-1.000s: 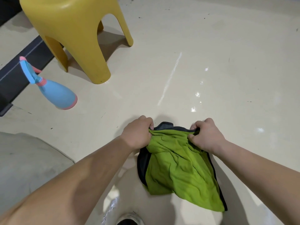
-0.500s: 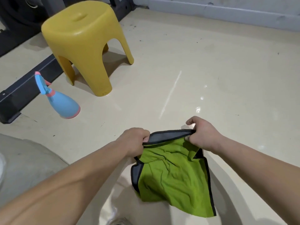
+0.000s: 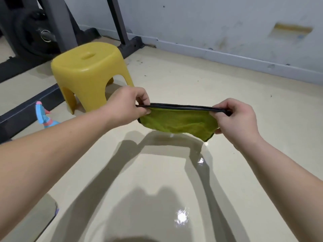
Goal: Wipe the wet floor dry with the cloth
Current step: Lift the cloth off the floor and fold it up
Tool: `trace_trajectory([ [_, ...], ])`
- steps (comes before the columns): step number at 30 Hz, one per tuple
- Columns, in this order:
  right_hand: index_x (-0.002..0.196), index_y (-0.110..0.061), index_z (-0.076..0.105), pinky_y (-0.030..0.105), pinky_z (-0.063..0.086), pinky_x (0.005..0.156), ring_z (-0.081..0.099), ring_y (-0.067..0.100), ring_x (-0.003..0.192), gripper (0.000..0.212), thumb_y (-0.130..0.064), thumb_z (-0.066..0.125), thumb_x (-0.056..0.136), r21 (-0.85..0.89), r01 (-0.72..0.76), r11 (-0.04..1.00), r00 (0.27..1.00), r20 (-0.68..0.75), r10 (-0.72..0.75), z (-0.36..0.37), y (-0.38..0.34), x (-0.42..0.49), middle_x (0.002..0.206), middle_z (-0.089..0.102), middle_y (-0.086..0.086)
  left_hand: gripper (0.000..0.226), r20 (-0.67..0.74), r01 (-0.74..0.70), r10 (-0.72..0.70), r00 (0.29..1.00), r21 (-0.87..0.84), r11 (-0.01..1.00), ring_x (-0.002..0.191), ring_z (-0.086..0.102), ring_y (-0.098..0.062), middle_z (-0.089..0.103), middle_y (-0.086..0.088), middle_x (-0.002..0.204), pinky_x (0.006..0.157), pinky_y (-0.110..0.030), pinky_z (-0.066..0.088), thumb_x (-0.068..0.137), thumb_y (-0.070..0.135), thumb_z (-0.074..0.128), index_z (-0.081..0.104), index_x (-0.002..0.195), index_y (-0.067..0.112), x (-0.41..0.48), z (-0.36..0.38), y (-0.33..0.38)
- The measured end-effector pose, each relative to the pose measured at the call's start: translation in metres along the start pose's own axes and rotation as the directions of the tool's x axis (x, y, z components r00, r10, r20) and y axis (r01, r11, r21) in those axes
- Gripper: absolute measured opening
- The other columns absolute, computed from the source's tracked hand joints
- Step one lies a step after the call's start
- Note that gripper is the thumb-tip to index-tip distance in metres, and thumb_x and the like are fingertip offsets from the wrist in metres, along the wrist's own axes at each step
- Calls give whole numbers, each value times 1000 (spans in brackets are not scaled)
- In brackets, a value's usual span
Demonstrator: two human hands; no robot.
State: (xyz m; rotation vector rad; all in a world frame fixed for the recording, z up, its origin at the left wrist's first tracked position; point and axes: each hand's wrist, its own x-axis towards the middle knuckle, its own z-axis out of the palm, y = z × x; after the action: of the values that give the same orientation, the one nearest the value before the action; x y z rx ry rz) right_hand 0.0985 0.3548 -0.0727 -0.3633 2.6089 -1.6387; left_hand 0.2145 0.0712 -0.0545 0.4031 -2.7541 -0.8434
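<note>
item: green cloth with dark trim, which we hold stretched in the air above the glossy, wet-looking floor, clear of it. left hand pinches its top left corner; right hand pinches the top right. yellow plastic stool stands behind our left hand; blue spray bottle near it, partly hidden by our forearm.

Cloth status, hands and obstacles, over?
Left hand, right hand: each pinches the cloth by its top edge. Cloth taut between them, above the wet floor. Stool and spray bottle off left, not blocking.
</note>
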Motion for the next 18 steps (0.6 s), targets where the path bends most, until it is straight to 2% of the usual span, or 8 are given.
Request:
trace_trajectory([
  [2, 76, -20, 69, 42, 58, 59, 71, 30, 71, 19, -3, 66, 84, -38, 40, 998, 999, 25, -39, -7, 1, 5, 77, 73, 1, 20, -11, -82, 84, 996, 117, 990, 90, 55, -22, 62, 2, 90, 76, -33, 38, 82, 22, 86, 67, 81, 29, -1, 1, 5],
  [4, 73, -13, 69, 40, 54, 57, 71, 30, 69, 13, -2, 71, 80, -78, 1, 997, 984, 180, 13, -9, 7, 5, 72, 73, 8, 21, 103, -176, 154, 983, 264, 948, 92, 55, -26, 62, 3, 81, 77, -35, 34, 81, 18, 83, 64, 77, 25, -6, 10, 0],
  [6, 73, -6, 70, 22, 45, 52, 61, 16, 55, 11, 2, 76, 77, -148, -33, 988, 950, 303, 77, -8, 20, 0, 65, 66, 5, 23, 155, -202, 161, 975, 301, 932, 90, 56, -28, 62, 2, 76, 74, -37, 36, 80, 14, 79, 59, 78, 26, -16, 28, -13],
  [9, 67, -5, 68, 26, 44, 60, 53, 17, 60, 17, 2, 83, 70, -339, -67, 938, 809, 531, 250, 0, 44, -17, 61, 60, 1, 29, 252, -137, 53, 966, 326, 936, 91, 52, -25, 59, 4, 83, 73, -37, 36, 80, 16, 73, 56, 99, 30, -45, 61, -35],
  [11, 65, -8, 68, 31, 47, 59, 53, 21, 59, 21, 1, 86, 67, -481, -32, 876, 660, 649, 380, 6, 60, -29, 63, 61, 4, 22, 492, -211, -11, 870, 393, 895, 93, 52, -21, 57, 11, 80, 78, -38, 45, 81, 19, 69, 59, 95, 32, -69, 82, -45],
  [13, 65, -17, 68, 29, 50, 58, 57, 21, 63, 25, -3, 89, 67, -589, 26, 808, 474, 719, 508, 15, 72, -42, 66, 64, 4, 16, 694, -269, -72, 716, 369, 890, 81, 52, -18, 52, 11, 71, 72, -36, 50, 79, 17, 66, 56, 77, 29, -93, 98, -49],
  [15, 64, -21, 68, 27, 52, 60, 57, 20, 66, 26, -10, 92, 66, -671, 113, 733, 312, 725, 614, 23, 77, -51, 66, 62, -1, 22, 789, -186, -139, 599, 305, 934, 62, 47, -13, 49, 10, 65, 57, -30, 46, 73, 17, 73, 52, 71, 24, -112, 106, -47],
  [18, 63, -21, 66, 24, 49, 58, 54, 20, 63, 25, -12, 88, 70, -710, 113, 695, 229, 699, 677, 25, 80, -52, 66, 58, -2, 30, 855, 85, -227, 466, 212, 974, 55, 45, -11, 49, 9, 61, 53, -26, 35, 66, 18, 82, 52, 68, 20, -116, 103, -42],
])
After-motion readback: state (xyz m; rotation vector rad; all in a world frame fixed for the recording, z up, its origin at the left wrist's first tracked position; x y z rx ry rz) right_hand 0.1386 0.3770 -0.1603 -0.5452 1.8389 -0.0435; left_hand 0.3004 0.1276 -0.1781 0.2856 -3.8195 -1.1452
